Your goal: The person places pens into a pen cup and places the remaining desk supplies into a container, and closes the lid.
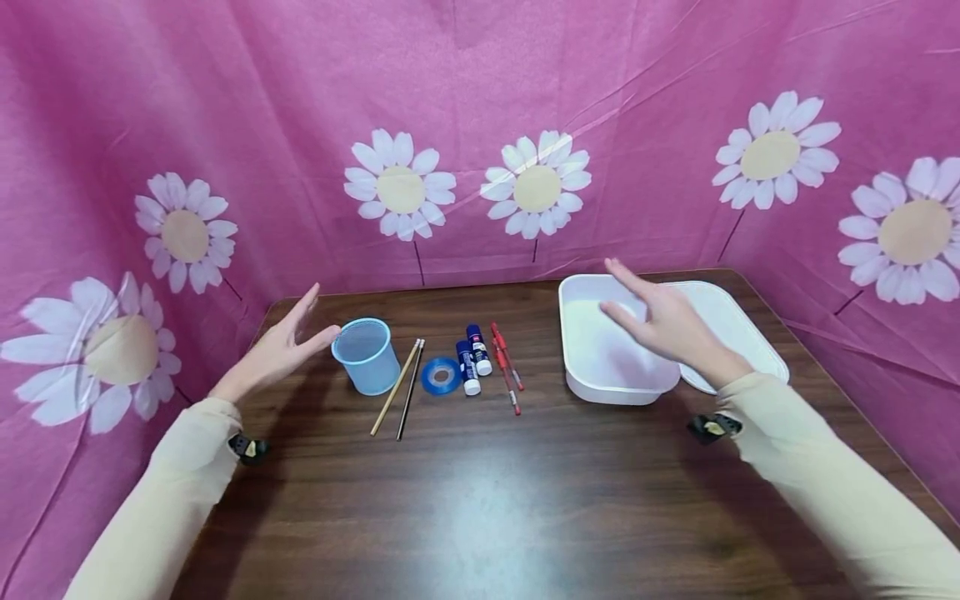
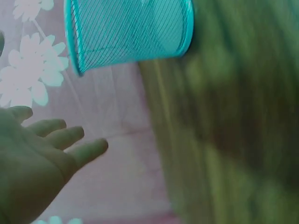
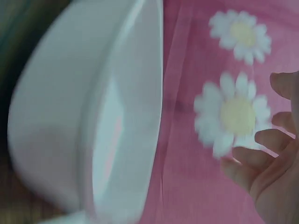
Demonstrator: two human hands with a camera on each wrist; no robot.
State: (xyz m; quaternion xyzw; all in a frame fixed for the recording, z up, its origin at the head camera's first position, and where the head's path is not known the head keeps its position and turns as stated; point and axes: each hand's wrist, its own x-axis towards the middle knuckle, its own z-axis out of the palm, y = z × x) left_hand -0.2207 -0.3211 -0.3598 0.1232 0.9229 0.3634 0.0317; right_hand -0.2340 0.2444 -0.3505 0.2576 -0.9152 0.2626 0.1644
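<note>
My left hand (image 1: 279, 352) is raised at the left, fingers extended and holding nothing. Its thumb overlaps the rim of a blue mesh pen cup (image 1: 367, 358) in the head view; in the left wrist view the cup (image 2: 131, 30) stands beyond the fingers. Over the white plastic box (image 1: 600, 358) hovers my right hand (image 1: 671, 325), empty, with fingers loosely extended. The right wrist view shows that box (image 3: 51, 107) to one side of the fingers. Behind my right wrist, partly hidden, lies a white lid (image 1: 738, 325).
Between cup and box lie two thin sticks like pencils (image 1: 395, 387), a roll of blue tape (image 1: 427, 379), two glue sticks (image 1: 467, 367) and red pens (image 1: 502, 354). A pink flowered curtain (image 1: 465, 67) surrounds the wooden table (image 1: 360, 508) at the back and sides.
</note>
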